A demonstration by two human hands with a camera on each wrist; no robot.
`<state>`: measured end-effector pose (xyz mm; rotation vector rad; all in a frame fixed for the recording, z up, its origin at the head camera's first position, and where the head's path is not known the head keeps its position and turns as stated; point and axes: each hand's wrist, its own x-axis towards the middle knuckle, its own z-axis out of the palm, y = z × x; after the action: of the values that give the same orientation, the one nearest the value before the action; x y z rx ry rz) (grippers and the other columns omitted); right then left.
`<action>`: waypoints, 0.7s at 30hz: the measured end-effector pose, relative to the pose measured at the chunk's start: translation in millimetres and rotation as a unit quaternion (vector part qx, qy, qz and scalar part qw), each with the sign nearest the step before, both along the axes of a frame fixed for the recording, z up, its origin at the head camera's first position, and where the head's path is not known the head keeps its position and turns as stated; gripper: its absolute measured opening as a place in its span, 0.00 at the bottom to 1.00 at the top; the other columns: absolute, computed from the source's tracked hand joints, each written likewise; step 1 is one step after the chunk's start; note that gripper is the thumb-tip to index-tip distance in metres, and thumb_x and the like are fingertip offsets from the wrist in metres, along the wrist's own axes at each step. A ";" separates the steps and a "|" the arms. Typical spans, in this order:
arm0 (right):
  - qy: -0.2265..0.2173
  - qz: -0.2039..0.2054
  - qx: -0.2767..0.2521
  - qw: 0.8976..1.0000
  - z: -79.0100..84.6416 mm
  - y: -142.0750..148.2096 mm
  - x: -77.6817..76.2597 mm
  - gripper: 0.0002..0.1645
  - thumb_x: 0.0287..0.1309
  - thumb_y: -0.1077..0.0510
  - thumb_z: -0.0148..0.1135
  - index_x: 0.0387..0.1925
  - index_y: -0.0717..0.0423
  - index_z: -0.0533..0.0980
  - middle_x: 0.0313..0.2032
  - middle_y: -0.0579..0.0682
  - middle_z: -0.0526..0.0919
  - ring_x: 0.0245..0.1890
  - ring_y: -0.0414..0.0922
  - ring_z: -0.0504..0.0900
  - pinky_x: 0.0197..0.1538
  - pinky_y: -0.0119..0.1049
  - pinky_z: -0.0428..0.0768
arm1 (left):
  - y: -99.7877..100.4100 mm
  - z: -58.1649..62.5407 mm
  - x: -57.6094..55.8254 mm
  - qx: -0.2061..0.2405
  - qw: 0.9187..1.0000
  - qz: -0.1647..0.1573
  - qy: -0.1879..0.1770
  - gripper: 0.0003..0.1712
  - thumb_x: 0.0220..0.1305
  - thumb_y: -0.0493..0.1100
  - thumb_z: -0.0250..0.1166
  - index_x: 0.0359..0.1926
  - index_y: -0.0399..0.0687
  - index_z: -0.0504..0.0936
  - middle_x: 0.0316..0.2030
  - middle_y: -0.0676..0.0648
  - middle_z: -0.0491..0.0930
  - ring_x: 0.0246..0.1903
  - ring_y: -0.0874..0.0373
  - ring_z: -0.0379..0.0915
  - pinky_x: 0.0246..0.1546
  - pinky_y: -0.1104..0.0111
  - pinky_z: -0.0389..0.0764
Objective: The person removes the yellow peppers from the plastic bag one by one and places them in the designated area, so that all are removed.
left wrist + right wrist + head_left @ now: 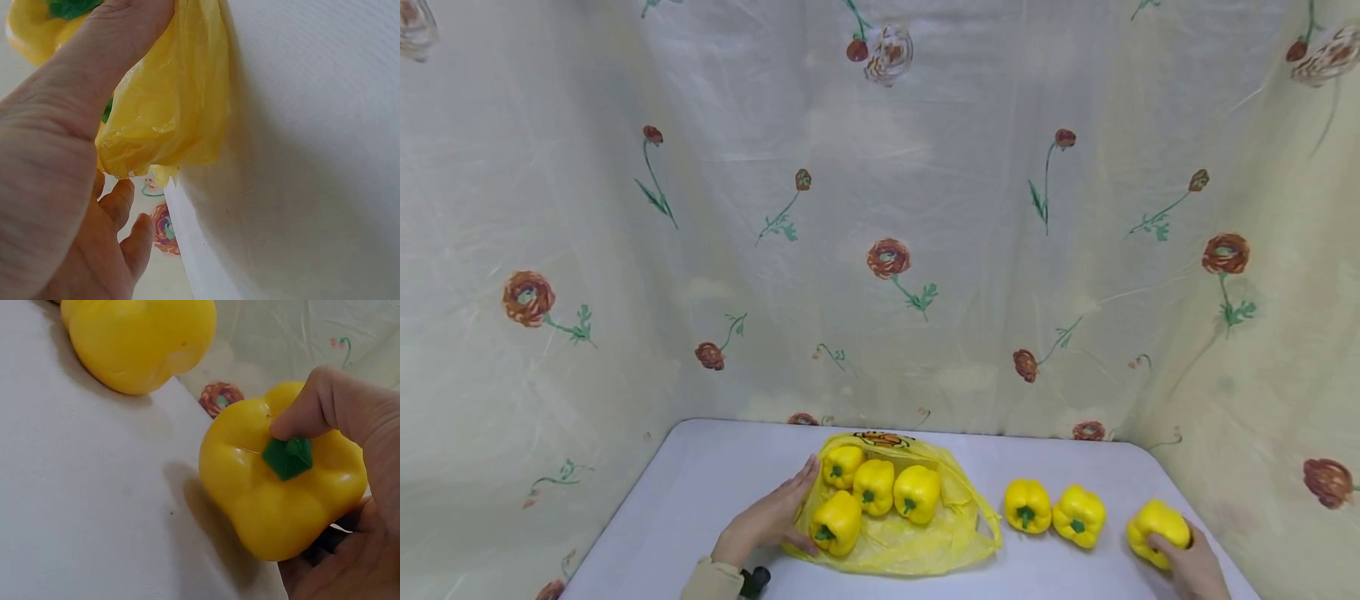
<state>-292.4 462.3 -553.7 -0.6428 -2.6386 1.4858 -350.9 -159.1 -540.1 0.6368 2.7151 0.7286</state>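
Observation:
My right hand (1199, 564) grips a yellow bell pepper (1156, 531) at the table's right side. In the right wrist view its thumb lies by the green stem (287, 457), the other fingers round the far side. My left hand (772, 518) spreads along the left side of a yellow plastic bag (925, 546), fingers straight, the thumb against its near edge. Several yellow bell peppers (916, 493) lie in the bag's open mouth. The left wrist view shows the bag's side (187, 100) beyond the thumb. Between bag and right hand sit two more peppers (1027, 506).
A white table (730, 450) carries everything. Flower-patterned curtains (880, 333) hang behind it and on both sides. A dark device (755, 581) sits at the left wrist.

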 end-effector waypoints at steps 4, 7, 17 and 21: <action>-0.007 -0.005 0.009 1.000 -4.6 -2.0 -0.5 0.55 0.62 0.46 0.55 0.70 0.76 0.37 0.62 0.78 0.52 0.59 0.68 0.58 0.63 0.61 0.59 | -0.2 -0.7 0.3 0.002 1.000 0.000 0.001 0.78 0.36 0.66 0.75 0.76 0.45 0.35 0.77 0.43 0.31 0.75 0.43 0.41 0.72 0.45 0.51; -0.009 -0.009 0.009 1.000 -5.8 -2.1 -1.8 0.55 0.61 0.45 0.55 0.70 0.77 0.38 0.62 0.77 0.53 0.59 0.68 0.58 0.63 0.61 0.60 | -0.4 -0.9 0.5 0.003 1.000 0.001 0.001 0.78 0.36 0.66 0.75 0.76 0.44 0.35 0.77 0.43 0.31 0.75 0.43 0.41 0.72 0.45 0.51; -0.013 -0.014 0.003 1.000 -3.5 -5.3 -0.3 0.55 0.61 0.47 0.55 0.69 0.77 0.37 0.62 0.78 0.52 0.59 0.68 0.57 0.64 0.61 0.59 | -2.0 -0.8 0.2 0.001 1.000 -0.008 0.012 0.77 0.36 0.66 0.74 0.76 0.44 0.35 0.77 0.42 0.31 0.75 0.44 0.41 0.72 0.45 0.51; -0.016 -0.008 -0.007 1.000 -1.6 -6.9 1.1 0.56 0.61 0.46 0.55 0.70 0.76 0.36 0.62 0.78 0.51 0.59 0.68 0.56 0.64 0.61 0.58 | -1.7 -0.2 0.4 0.002 1.000 -0.006 0.011 0.78 0.36 0.66 0.74 0.76 0.44 0.35 0.77 0.42 0.31 0.75 0.44 0.41 0.72 0.45 0.52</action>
<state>-291.2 455.5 -555.3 -0.6937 -2.6414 1.5032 -350.5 -160.8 -540.4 0.6652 2.7289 0.7272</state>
